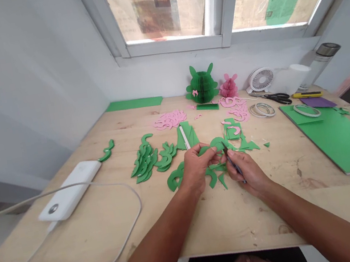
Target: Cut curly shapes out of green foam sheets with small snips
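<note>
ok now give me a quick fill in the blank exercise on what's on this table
The right hand holds a thin dark tool; the left hand pinches a paper cut-out coloured ____.
The white power bank lies to the ____ of both hands.
The scissors at the back right have ____ handles.
Beside the green honeycomb figure under the window stands a smaller ____ one.
Missing words: green; left; black; pink.
</note>
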